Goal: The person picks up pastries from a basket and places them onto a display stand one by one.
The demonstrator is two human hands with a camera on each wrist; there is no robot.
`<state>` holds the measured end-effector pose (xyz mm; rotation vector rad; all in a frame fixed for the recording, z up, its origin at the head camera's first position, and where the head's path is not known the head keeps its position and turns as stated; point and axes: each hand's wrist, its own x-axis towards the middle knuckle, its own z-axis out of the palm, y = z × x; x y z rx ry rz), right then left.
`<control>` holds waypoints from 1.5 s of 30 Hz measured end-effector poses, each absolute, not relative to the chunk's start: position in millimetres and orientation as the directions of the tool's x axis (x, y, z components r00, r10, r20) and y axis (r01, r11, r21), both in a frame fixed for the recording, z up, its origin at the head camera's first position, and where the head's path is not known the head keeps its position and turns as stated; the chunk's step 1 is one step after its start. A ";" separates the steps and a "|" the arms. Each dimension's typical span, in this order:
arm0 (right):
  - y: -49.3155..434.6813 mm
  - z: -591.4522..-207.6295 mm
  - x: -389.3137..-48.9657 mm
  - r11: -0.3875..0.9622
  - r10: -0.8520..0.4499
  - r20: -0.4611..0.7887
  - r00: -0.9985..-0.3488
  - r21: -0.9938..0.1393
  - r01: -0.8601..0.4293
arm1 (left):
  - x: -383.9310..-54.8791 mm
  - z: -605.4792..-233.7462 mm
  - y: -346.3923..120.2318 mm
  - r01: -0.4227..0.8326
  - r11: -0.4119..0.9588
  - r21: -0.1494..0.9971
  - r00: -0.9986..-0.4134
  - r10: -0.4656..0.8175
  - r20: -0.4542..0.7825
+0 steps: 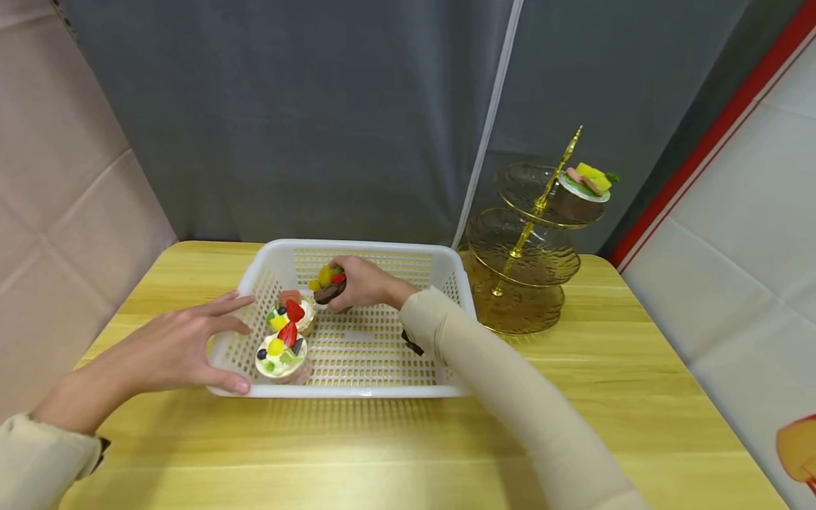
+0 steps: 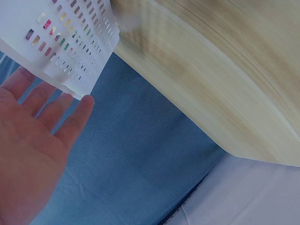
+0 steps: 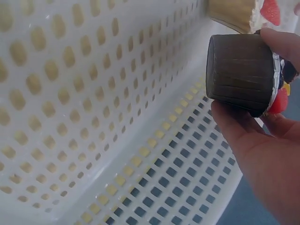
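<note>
My right hand (image 1: 363,282) grips a cupcake (image 3: 241,74) in a dark brown paper cup, inside the white basket (image 1: 357,391). Yellow and red fruit tops this cupcake, and in the right wrist view it is tilted on its side between thumb and fingers. At the basket's left end, my left hand (image 1: 181,347) spreads its fingers along the rim, thumb by the front left corner. Near that hand, inside the basket, sit a cream-topped fruit cup (image 1: 280,360) and, behind it, another fruit-topped cake (image 1: 299,312).
A three-tier stand (image 1: 523,258) with gold trim stands right of the basket on the wooden table (image 1: 357,453). Its top tier bears a brown-cupped cupcake (image 1: 583,191) with yellow and pink topping. Behind the table hangs a grey curtain (image 1: 287,127).
</note>
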<state>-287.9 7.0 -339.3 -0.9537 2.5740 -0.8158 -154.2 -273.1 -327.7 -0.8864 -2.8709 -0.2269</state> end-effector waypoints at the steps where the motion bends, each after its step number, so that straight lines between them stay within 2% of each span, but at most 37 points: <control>1: 7.5 -337.9 -287.5 0.621 -0.667 -0.057 -0.743 -0.595 -0.511 | -154.1 -327.8 -273.1 0.569 0.816 0.106 -0.819 0.549 0.166; 19: 31.2 -303.0 -277.3 0.589 -0.661 -0.001 -0.751 -0.621 -0.517 | -153.3 -329.4 -273.1 0.569 0.815 0.107 -0.819 0.550 0.164; 30: 45.7 -285.3 -263.9 0.517 -0.672 0.054 -0.738 -0.680 -0.520 | -153.5 -328.3 -274.1 0.575 0.812 0.099 -0.814 0.555 0.174; 45: 66.9 -273.7 -250.1 0.478 -0.629 0.163 -0.760 -0.690 -0.544 | -154.1 -329.9 -274.1 0.580 0.808 0.102 -0.810 0.558 0.181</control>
